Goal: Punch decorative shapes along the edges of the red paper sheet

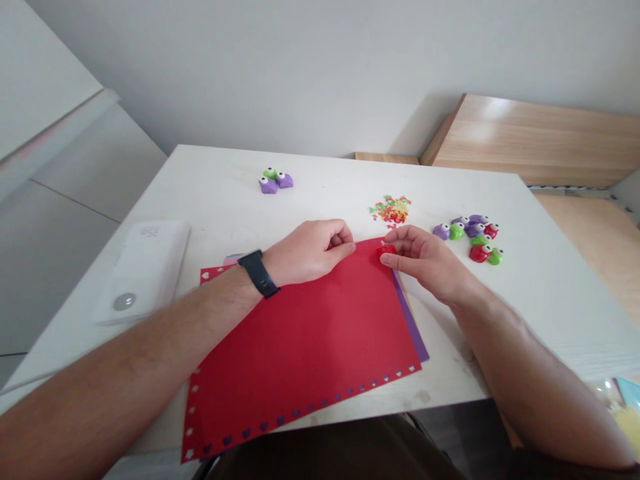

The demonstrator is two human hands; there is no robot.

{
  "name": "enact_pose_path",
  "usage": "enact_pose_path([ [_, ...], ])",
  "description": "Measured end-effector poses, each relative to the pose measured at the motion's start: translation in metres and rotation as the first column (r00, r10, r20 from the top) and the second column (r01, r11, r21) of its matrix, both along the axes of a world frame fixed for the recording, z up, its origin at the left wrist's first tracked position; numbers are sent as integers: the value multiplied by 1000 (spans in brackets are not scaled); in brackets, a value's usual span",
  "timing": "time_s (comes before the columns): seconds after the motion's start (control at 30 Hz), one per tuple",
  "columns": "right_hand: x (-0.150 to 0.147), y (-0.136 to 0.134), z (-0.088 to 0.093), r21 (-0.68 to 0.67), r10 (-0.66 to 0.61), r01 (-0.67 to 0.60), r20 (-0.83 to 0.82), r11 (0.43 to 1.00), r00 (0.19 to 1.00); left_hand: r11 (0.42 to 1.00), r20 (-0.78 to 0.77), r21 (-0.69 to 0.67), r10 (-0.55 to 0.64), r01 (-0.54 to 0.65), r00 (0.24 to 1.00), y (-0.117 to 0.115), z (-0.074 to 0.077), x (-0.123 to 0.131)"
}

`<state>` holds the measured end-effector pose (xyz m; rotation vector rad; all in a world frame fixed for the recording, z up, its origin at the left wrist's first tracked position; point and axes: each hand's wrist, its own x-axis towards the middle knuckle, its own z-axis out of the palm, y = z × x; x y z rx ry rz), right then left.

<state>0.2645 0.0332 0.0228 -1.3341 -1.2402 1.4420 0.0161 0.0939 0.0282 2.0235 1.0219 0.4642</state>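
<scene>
A red sheet of paper (320, 340) lies across the table in front of me, with small shapes such as hearts and stars cut along its edges. My left hand (310, 252), wearing a dark watch, pinches the sheet's far edge between thumb and fingers. At the far right corner, my right hand (430, 263) grips a small red craft punch (386, 251) that sits at the paper's edge. Fingers partly cover the punch. Beneath the red sheet, a purple sheet (416, 333) sticks out on the right. Just beyond the right hand lies a pile of colourful paper cutouts (393, 211).
Several purple, green and red punches (475, 231) cluster at the right, and three more punches (275, 181) stand at the back left. A white device (150, 267) with a round silver spot lies on the left of the white table (330, 193). Wooden furniture (540, 140) adjoins the right side.
</scene>
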Motion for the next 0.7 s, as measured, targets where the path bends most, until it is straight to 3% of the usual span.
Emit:
enact_pose_path([
  [0.2, -3, -1, -1, 74, 6, -10, 53, 997, 999, 997, -31, -65, -34, 32, 999, 4, 7, 4],
  [0.47, -3, -1, -2, 104, 15, -17, 24, 994, 1000, 991, -122, -76, -117, 108, 986, 12, 16, 29],
  [0.7, -5, -2, -4, 115, 29, -32, 34, 993, 999, 967, -40, -176, -192, 182, 981, 14, 14, 34],
])
